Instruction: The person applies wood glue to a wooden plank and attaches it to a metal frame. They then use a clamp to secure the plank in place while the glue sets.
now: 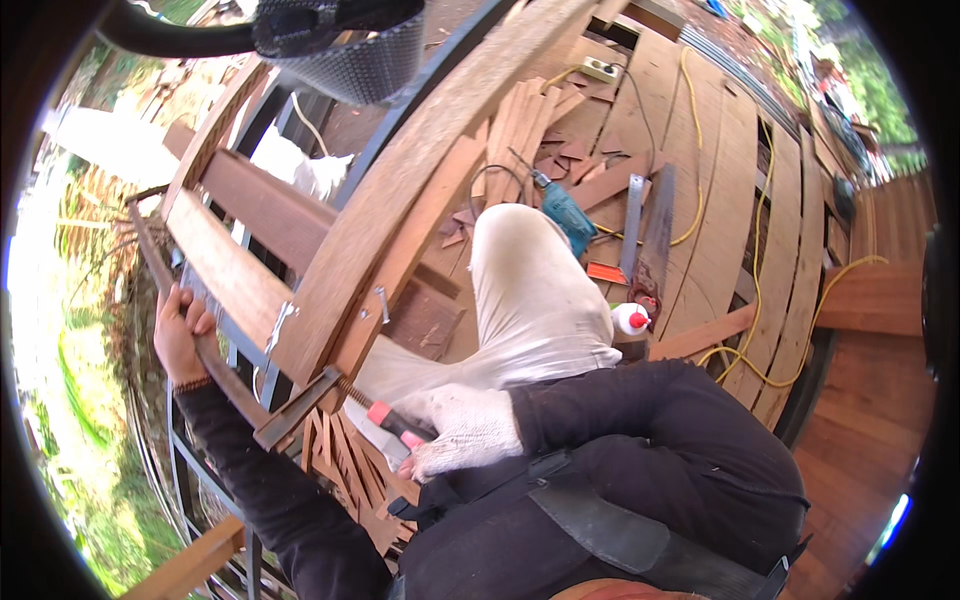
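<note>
A rusty bar clamp [295, 410] reaches around the end of a long wooden beam [410, 160] at the left. My bare left hand [183, 335] is closed around its steel bar, outside the beam. My right hand [465, 432], in a white knit glove, is closed on the clamp's red-and-black handle [385, 415], at the end of the threaded screw. The clamp's jaw sits by the beam's near end. A narrower reddish strip of wood [405, 255] runs along the beam's inner side. Metal bolts [380, 303] stick out near that end.
My bent knee [520, 260] is beside the beam. A teal power drill [565, 215], a try square [632, 228], a hand saw [656, 240] and a white glue bottle [630, 318] lie right of it. A yellow cord [697, 130] crosses the planks. Wood offcuts [525, 115] are piled ahead.
</note>
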